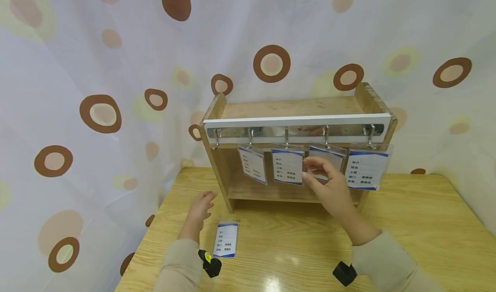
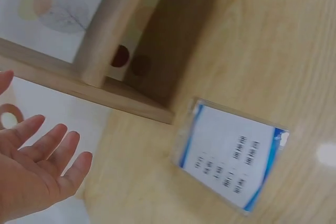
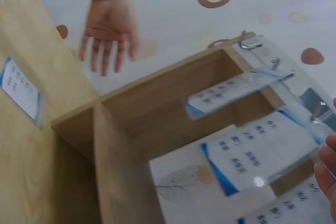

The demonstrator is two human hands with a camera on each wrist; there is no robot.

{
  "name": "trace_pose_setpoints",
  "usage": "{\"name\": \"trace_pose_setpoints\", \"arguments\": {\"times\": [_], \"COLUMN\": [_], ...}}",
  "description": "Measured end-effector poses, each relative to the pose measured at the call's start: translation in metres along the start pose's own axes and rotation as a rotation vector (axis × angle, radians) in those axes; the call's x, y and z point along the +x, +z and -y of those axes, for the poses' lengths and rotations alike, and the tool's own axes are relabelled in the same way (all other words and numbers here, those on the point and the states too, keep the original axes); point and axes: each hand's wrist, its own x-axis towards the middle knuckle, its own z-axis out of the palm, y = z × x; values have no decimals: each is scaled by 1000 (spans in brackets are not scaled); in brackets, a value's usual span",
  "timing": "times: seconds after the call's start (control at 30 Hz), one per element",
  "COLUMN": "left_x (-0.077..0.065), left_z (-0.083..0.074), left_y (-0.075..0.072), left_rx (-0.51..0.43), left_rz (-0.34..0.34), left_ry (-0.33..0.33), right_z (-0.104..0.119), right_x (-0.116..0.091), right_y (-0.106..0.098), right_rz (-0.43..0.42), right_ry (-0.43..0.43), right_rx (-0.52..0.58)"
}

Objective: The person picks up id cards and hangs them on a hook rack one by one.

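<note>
Clear-sleeved name badges hang from a hook rail (image 1: pixel 271 132) on the front of a small wooden shelf. My right hand (image 1: pixel 329 184) is raised in front of them, thumb and forefinger apart, fingertips right at the side edge of the middle badge (image 1: pixel 288 167). Behind that hand, another badge (image 1: pixel 329 154) is partly hidden; at the right end hangs one more badge (image 1: pixel 366 169). A tilted badge (image 1: pixel 252 165) hangs left of the middle one. Fingers spread loosely, my left hand (image 1: pixel 199 210) hovers left of the shelf, near a badge (image 1: pixel 226 240) lying flat on the table.
The wooden shelf (image 1: pixel 290 107) stands at the back of the wood-grain table (image 1: pixel 279 240). A metal hook (image 1: pixel 215 139) sits at the rail's left end. Behind everything hangs a pale cloth (image 1: pixel 240 29) with brown circles. Each wrist wears a small black camera.
</note>
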Motion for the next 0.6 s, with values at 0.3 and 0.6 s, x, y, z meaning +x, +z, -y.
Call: {"name": "trace_pose_setpoints", "arguments": {"times": [0.3, 0.6], "left_x": [-3, -9], "left_z": [45, 73], "left_y": [7, 19], "left_rx": [126, 182], "left_rz": [-45, -88], "left_ry": [-53, -84], "right_z": [15, 19], "right_x": [12, 26], "right_y": [-51, -89], "right_rz": [-105, -225], "right_ry": [-188, -181], "right_rx": [-151, -221]}}
